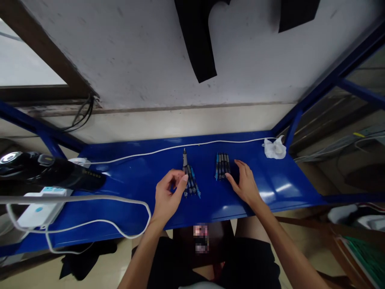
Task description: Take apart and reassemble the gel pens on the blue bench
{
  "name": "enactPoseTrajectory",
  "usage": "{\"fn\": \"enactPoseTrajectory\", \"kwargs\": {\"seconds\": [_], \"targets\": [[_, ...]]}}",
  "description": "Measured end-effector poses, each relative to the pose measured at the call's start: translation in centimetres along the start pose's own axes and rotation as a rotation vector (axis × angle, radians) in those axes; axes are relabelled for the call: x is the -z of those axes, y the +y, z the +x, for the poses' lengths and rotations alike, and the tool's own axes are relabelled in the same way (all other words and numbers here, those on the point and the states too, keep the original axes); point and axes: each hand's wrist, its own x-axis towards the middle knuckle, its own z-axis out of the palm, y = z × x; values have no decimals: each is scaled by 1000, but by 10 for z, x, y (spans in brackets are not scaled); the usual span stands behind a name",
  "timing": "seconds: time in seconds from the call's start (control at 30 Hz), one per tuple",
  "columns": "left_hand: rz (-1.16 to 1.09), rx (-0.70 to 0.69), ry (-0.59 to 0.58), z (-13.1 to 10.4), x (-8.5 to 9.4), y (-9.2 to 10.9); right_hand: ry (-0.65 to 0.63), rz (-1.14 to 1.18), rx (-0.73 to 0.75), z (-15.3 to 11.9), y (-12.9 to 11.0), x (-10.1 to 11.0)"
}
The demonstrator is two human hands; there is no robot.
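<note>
My left hand (pixel 170 194) pinches a dark pen with a grey grip (pixel 185 157) between thumb and fingers, its tip pointing toward the wall. Just right of those fingers, several pens (pixel 191 182), one of them light blue, lie fanned out on the blue table. A second group of pens (pixel 222 165) lies side by side in a neat row farther right, with a light blue one at its left edge. Beside that row, my right hand (pixel 245 182) rests with thumb and fingers apart, the thumb near the pens' lower right end.
A black bottle (pixel 60 170) and a white power strip (pixel 42 210) are at the left. White cables loop over the left side, and another runs along the back of the blue table (pixel 126 174). Crumpled white tissue (pixel 274 148) sits at the back right.
</note>
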Motion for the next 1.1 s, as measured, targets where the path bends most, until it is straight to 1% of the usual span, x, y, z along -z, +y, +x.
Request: {"fn": "enactPoseTrajectory", "kwargs": {"seconds": [0.07, 0.13, 0.2, 0.23, 0.3, 0.37, 0.4, 0.5, 0.57, 0.63, 0.7, 0.77, 0.83, 0.93, 1.0, 1.1], "targets": [[-42, 4, 2, 14, -9, -7, 51, 8, 31, -3, -6, 4], [-82, -6, -4, 35, -19, -17, 114, 52, 74, -2, -19, 7], [-128, -25, -3, 60, -31, -28, 154, 148, 94, 8, -38, 6], [-157, -45, -7, 72, -38, -33, 146, 216, 84, 17, -50, 3], [-225, -86, -39, 94, -53, -41, 119, 353, 55, 44, -73, -8], [-280, -115, -64, 111, -66, -49, 127, 480, 40, 79, -92, -25], [-283, -132, -75, 117, -71, -53, 106, 542, 35, 97, -99, -35], [-234, -201, -56, 126, -75, -66, -48, 611, 41, 141, -112, -65], [-274, -218, -2, 127, -71, -74, -98, 608, 62, 157, -116, -81], [-404, -180, 29, 126, -65, -80, -85, 627, 72, 160, -118, -94], [-540, -101, 10, 125, -60, -83, -74, 659, 72, 156, -119, -102], [-618, -24, -27, 125, -58, -83, -100, 672, 73, 147, -118, -105], [-653, 10, -51, 125, -58, -81, -119, 654, 74, 140, -116, -106], [-667, -15, -87, 124, -58, -74, -112, 585, 84, 134, -113, -107], [-676, -18, -136, 124, -56, -70, -120, 533, 120, 133, -112, -109], [-683, 21, -214, 125, -49, -68, -144, 506, 167, 132, -111, -114]]}}
